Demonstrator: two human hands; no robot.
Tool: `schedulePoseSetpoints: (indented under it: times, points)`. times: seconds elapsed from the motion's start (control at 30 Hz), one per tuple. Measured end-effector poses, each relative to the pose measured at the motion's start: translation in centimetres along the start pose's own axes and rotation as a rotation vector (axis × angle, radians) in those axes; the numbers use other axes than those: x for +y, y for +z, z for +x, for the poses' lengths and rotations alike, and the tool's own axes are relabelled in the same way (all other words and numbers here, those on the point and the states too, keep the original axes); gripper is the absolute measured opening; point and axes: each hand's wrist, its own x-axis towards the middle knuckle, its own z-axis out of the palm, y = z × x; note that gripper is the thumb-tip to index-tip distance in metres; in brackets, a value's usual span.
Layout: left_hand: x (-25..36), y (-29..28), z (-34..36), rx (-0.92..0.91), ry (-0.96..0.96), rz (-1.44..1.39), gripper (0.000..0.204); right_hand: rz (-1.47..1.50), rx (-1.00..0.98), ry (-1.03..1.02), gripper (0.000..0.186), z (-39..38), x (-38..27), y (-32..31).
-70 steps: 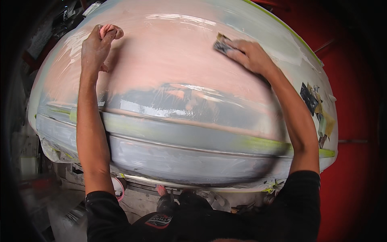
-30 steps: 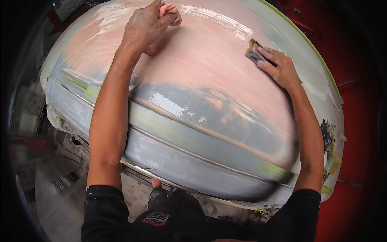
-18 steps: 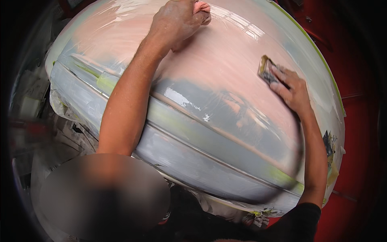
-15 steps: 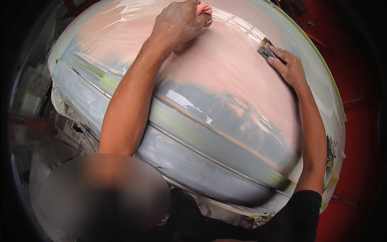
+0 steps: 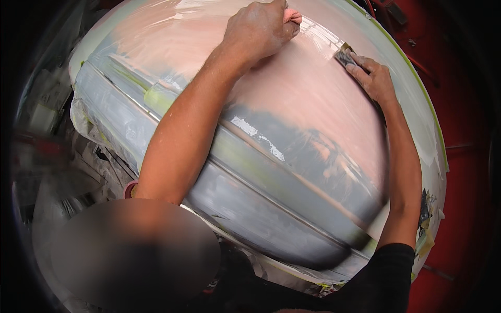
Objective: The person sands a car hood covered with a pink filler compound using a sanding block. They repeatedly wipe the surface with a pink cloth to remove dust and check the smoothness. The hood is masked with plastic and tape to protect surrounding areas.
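A large curved vehicle body panel (image 5: 308,88) spreads out before me, wet and shiny, with pink and grey patches. At its far side my left hand (image 5: 258,31) is closed round a bunched pink cloth (image 5: 293,16), held close over the surface. Further right, my right hand (image 5: 373,78) grips a small dark sanding block (image 5: 345,57) with a worn, pale-streaked face. The block lies against the pink area near the panel's right edge. My fingers hide part of the block, and most of the cloth is inside my left fist.
Green masking tape (image 5: 425,94) lines the panel's right rim. Crumpled plastic sheeting (image 5: 86,120) hangs along the left edge. A ridged grey strip (image 5: 271,182) crosses the near side. Beyond the right rim lies red floor (image 5: 459,208). A reddish round container (image 5: 130,190) shows beside my left forearm.
My left hand, with the cloth, has shifted right and slightly down in view. My right hand and the block stay near the same spot, the block's angle slightly changed. The view has shifted a little.
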Motion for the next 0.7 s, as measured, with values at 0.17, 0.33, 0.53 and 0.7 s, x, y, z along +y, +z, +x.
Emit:
schedulePoseSetpoints:
  times: [0.17, 0.33, 0.53, 0.7]
  points:
    - [-3.2, -1.6, 0.3, -0.008, -0.013, 0.058, 0.039, -0.105, -0.034, -0.005, 0.053, -5.4, 1.6, -0.9]
    - [-1.3, 1.2, -0.4, 0.108, 0.055, 0.047, 0.030, -0.112, 0.008, 0.134, 0.054, -10.4, 4.5, -2.2]
    - [-1.0, 1.5, 0.0, 0.121, 0.021, 0.054, 0.030, -0.085, -0.042, -0.063, 0.051, 2.7, -0.2, 0.5]
    - [-3.6, -0.9, 0.0, 0.096, -0.068, 0.131, 0.036, -0.153, -0.033, -0.089, 0.051, -2.3, 2.0, -0.7]
